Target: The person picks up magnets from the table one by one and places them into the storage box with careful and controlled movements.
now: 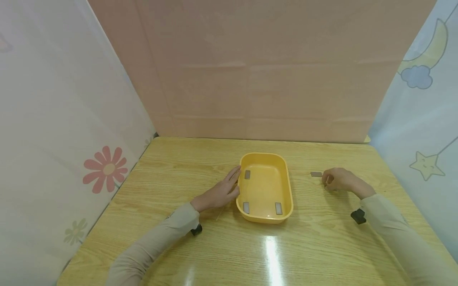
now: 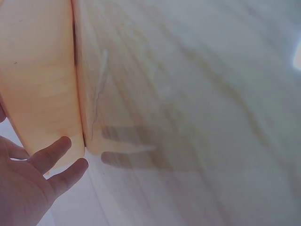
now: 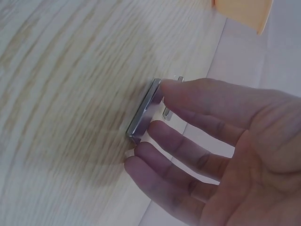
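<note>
A yellow plastic tub (image 1: 264, 219) stands mid-table. Inside it, flat grey rectangular pieces lie at the far left (image 1: 247, 174), near left (image 1: 246, 207) and near right (image 1: 278, 208). My left hand (image 1: 222, 194) rests along the tub's left side, fingers extended; in the left wrist view the fingertips meet the tub's outer wall (image 2: 42, 84). To the right of the tub, my right hand (image 1: 340, 179) pinches a thin rectangular piece with shiny metal edges (image 3: 145, 110), tilted close over the tabletop. Another such piece (image 1: 316, 174) lies flat just left of that hand.
The wood-grain table (image 1: 200, 159) ends at a pinkish-brown backdrop (image 1: 250, 79). Printed curtains flank it, with a flower (image 1: 109, 169) on the left and a star (image 1: 427, 165) on the right. A light reflection shows on the table's near part.
</note>
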Motion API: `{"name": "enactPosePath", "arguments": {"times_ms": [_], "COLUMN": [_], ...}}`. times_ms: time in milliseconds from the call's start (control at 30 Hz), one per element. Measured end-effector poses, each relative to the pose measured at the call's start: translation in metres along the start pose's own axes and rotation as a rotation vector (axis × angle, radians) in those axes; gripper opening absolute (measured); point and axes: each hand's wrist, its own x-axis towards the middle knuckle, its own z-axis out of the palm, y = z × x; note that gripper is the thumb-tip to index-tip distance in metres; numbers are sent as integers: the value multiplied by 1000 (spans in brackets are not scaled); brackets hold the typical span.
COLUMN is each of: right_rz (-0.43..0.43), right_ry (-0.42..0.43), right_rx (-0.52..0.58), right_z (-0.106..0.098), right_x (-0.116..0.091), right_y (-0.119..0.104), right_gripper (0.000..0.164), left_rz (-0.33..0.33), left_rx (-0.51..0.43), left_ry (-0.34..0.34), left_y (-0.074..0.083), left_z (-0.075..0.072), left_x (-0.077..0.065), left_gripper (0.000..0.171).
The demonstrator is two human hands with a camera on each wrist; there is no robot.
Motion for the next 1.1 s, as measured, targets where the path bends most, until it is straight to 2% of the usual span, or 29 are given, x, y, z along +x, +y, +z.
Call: {"name": "enactPosePath", "arguments": {"times_ms": [400, 1100], "right_rz": [6, 31], "right_ry": [4, 16], "right_rx": [16, -53], "right_z": [2, 2], "right_x": [-1, -1], "right_y": [2, -1], "right_gripper": [15, 15], "left_rz": [5, 2], "left_rx": [3, -2], "left_ry": [-1, 3], "left_y": [-2, -2], "left_z": [0, 1], "left_x": [0, -1], "left_gripper": [65, 64]}}
